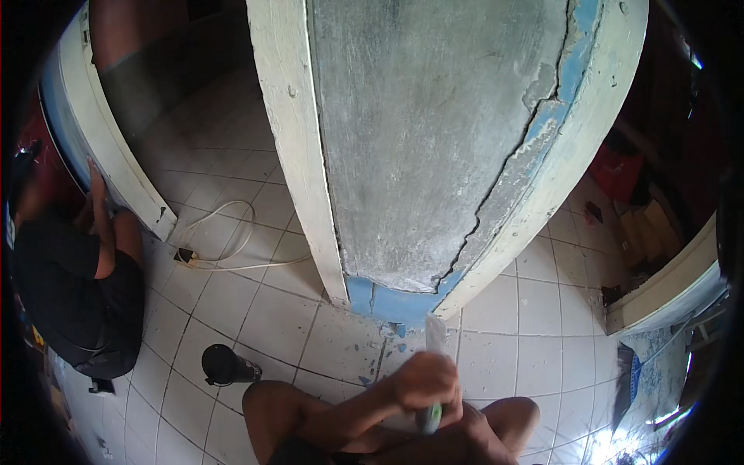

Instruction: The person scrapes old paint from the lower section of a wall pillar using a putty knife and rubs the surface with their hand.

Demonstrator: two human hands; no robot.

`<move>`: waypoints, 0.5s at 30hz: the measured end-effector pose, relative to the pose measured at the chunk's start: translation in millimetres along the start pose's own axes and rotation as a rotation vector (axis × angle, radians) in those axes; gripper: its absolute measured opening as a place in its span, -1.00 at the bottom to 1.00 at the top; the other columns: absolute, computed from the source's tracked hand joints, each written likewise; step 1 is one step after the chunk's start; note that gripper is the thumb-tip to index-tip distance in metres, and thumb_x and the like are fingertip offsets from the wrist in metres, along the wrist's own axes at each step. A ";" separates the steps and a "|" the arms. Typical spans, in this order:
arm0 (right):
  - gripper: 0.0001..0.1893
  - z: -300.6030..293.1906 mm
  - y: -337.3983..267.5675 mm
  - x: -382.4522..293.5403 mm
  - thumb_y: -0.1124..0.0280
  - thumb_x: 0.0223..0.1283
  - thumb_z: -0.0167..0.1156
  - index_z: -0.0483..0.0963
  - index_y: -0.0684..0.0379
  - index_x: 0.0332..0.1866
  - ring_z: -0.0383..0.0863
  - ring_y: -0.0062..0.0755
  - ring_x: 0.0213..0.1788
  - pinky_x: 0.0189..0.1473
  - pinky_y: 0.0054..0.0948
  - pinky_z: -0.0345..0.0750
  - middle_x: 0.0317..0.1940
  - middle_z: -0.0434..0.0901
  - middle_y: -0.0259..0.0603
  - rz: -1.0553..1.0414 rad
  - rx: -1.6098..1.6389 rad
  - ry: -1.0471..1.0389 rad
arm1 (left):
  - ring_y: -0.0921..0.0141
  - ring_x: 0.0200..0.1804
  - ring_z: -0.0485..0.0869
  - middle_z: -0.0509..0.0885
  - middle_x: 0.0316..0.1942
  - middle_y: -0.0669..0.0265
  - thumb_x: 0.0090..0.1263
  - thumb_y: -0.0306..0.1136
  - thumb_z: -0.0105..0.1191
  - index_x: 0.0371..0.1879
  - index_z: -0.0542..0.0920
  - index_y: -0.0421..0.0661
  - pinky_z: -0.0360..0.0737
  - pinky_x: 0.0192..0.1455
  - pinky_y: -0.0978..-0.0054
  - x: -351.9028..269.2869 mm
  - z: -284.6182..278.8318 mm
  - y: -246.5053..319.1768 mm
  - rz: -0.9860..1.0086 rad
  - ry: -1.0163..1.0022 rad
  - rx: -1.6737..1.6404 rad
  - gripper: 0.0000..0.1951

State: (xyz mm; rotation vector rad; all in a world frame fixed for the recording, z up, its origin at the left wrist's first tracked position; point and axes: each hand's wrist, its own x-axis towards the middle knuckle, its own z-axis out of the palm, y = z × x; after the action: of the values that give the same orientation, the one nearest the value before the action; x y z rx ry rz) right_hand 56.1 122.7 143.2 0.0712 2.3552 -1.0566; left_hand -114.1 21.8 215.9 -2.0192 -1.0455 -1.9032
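In front of my crossed legs, both hands are closed around a scraper. Its flat, pale blade (436, 332) points away from me, and the green and grey handle (430, 419) shows below my fingers. My left hand (425, 378) wraps the upper part, nearer the blade. My right hand (451, 409) is just below it, partly hidden by the left. The blade tip is at the bottom of a blue-painted strip (401, 302) on a narrow wall; I cannot tell whether it touches. Above the strip, the wall has bare grey plaster (407, 157) with a jagged crack along its right side.
Cream wooden door frames (296, 145) flank the wall. Blue paint chips (401, 331) lie on the tiled floor (343, 343). A black tumbler (224, 365) stands by my left knee. A white extension cord (250, 267) lies behind it. Another person (75, 285) sits at left; a broom (628, 378) is at right.
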 end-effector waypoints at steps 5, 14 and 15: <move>-0.52 6.8 6.6 4.8 -0.01 0.42 -0.12 0.44 0.15 0.15 0.50 0.03 0.10 0.17 -0.16 0.42 0.06 0.51 0.05 -0.020 -0.085 -0.006 | 0.44 -0.69 0.54 0.50 -0.74 0.41 0.36 -0.20 0.01 -0.66 0.45 -0.06 0.43 -0.63 0.48 -18.9 4.2 -29.5 -0.455 0.109 -0.066 -0.67; -0.58 10.3 12.7 -2.9 0.02 0.41 -0.07 0.47 0.10 0.11 0.59 -0.06 -0.05 0.02 -0.20 0.50 -0.07 0.57 -0.02 0.024 -0.048 0.060 | 0.30 -0.56 0.58 0.49 -0.64 0.35 -0.05 -0.27 0.20 -0.63 0.44 -0.03 0.52 -0.50 0.37 -19.7 30.5 -31.4 -0.518 -0.106 -0.097 -0.80; -0.61 11.4 13.6 -2.9 0.05 0.41 -0.08 0.47 0.04 0.14 0.58 -0.11 -0.02 0.05 -0.23 0.48 -0.04 0.55 -0.10 0.186 -0.034 -0.033 | 0.31 -0.61 0.55 0.47 -0.68 0.36 -0.07 -0.32 0.20 -0.65 0.42 -0.04 0.49 -0.54 0.38 -14.7 31.6 -29.1 -0.300 -0.207 -0.031 -0.79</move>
State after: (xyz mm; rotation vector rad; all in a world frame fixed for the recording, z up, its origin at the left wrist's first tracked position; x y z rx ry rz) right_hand 67.4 124.6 129.3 0.2534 2.2852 -0.9210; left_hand -104.8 55.9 187.3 -2.2207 -1.4516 -1.8805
